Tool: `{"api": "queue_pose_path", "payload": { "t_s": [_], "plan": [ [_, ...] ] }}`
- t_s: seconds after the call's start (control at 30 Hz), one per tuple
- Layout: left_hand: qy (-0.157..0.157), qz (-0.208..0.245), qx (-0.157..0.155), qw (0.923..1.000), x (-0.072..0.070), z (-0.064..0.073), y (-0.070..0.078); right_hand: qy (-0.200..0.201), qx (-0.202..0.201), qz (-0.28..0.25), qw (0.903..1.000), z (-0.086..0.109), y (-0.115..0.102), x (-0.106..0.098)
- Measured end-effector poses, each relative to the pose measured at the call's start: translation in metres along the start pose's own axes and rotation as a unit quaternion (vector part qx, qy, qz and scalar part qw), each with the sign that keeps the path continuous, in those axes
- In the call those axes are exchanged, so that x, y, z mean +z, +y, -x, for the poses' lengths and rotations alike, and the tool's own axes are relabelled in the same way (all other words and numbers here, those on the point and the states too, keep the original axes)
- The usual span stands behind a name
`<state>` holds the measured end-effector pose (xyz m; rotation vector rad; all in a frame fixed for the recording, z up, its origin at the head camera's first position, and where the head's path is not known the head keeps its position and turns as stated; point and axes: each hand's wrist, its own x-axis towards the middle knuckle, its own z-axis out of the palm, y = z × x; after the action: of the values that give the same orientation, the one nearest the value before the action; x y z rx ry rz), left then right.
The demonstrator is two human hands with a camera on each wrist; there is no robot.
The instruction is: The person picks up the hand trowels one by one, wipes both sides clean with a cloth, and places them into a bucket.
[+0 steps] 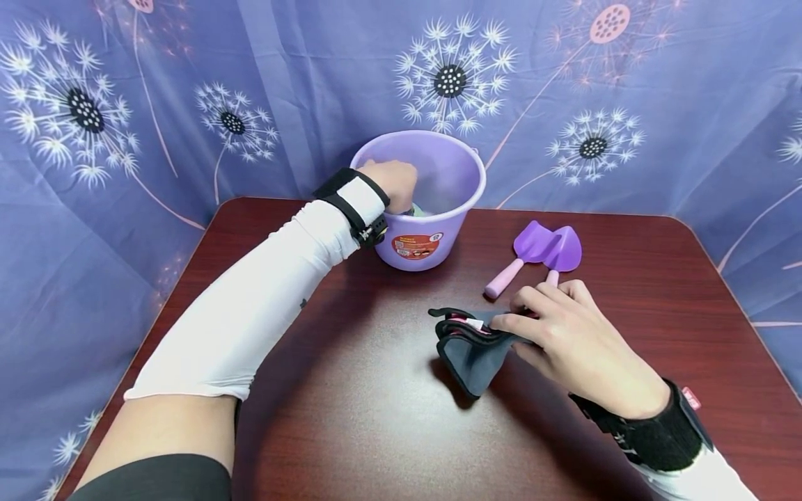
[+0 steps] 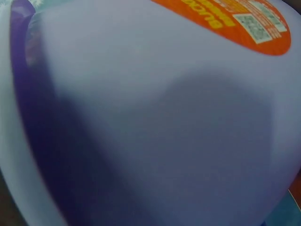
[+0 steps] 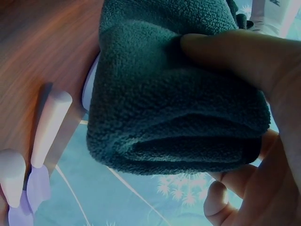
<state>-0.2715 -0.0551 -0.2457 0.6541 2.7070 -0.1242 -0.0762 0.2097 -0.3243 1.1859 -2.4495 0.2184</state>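
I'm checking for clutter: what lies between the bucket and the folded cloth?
Only bare tabletop shows between the bucket and the folded cloth, in the head view.

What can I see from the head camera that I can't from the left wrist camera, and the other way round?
Only the head view shows the right fingers gripping a folded grey cloth, and two small purple shovels with pink handles on the tabletop.

Only the left wrist view shows the label's large yellow letters clearly enough to read "BUCK"; from the head they are too small.

Both show the purple bucket and the label on its side.
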Motion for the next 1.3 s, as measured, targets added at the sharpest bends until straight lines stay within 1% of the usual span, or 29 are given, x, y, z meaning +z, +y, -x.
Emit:
{"api": "queue_pose_path", "payload": {
  "t_s": [0.13, 0.27, 0.37, 0.5, 0.6, 0.7, 0.77, 0.83, 0.9, 1.0, 1.1, 1.17, 1.2, 1.23, 1.3],
  "plan": [
    [0.020, 0.016, -0.009, 0.9996, 0.001, 0.000, -0.001, 0.002, -0.001, 0.001, 1.0000, 0.001, 0.000, 0.000],
    [0.037, 0.021, -0.013, 0.9990, 0.002, -0.001, -0.004, -0.012, 0.006, 0.004, 0.9999, 0.002, 0.000, -0.001],
    [0.052, 0.030, -0.013, 0.9981, 0.001, 0.002, -0.006, -0.019, 0.008, 0.006, 0.9998, 0.002, 0.000, -0.003],
    [0.077, 0.042, -0.014, 0.9961, -0.003, 0.009, -0.009, -0.011, 0.006, 0.007, 0.9999, 0.002, 0.001, -0.004],
    [0.098, 0.058, -0.016, 0.9934, -0.008, 0.017, -0.008, -0.002, 0.003, 0.007, 1.0000, 0.002, 0.003, -0.004],
    [0.129, 0.080, -0.015, 0.9883, -0.013, 0.027, -0.006, -0.002, 0.006, 0.004, 1.0000, 0.002, 0.005, -0.004],
    [0.158, 0.095, -0.012, 0.9828, -0.016, 0.035, -0.003, 0.003, 0.010, 0.002, 1.0000, 0.002, 0.007, -0.004],
    [0.196, 0.113, -0.007, 0.9740, -0.017, 0.044, 0.001, 0.006, 0.014, -0.003, 0.9999, 0.003, 0.010, -0.004],
    [0.234, 0.137, -0.001, 0.9624, -0.016, 0.054, 0.005, 0.015, 0.017, -0.010, 0.9997, 0.003, 0.012, -0.004],
    [0.293, 0.185, 0.021, 0.9378, -0.008, 0.071, 0.012, 0.025, 0.020, -0.020, 0.9993, 0.005, 0.015, -0.005],
    [0.339, 0.230, 0.058, 0.9103, 0.004, 0.088, 0.019, 0.028, 0.028, -0.027, 0.9989, 0.007, 0.020, -0.006],
    [0.356, 0.258, 0.083, 0.8942, 0.014, 0.098, 0.024, 0.031, 0.036, -0.029, 0.9984, 0.008, 0.023, -0.008],
    [0.362, 0.269, 0.094, 0.8878, 0.019, 0.101, 0.027, 0.033, 0.041, -0.030, 0.9982, 0.009, 0.024, -0.008],
    [0.363, 0.280, 0.103, 0.8828, 0.024, 0.104, 0.029, 0.034, 0.046, -0.032, 0.9978, 0.009, 0.026, -0.008],
    [0.363, 0.294, 0.115, 0.8765, 0.035, 0.108, 0.033, 0.043, 0.056, -0.035, 0.9969, 0.010, 0.028, -0.007]
  ]
}}
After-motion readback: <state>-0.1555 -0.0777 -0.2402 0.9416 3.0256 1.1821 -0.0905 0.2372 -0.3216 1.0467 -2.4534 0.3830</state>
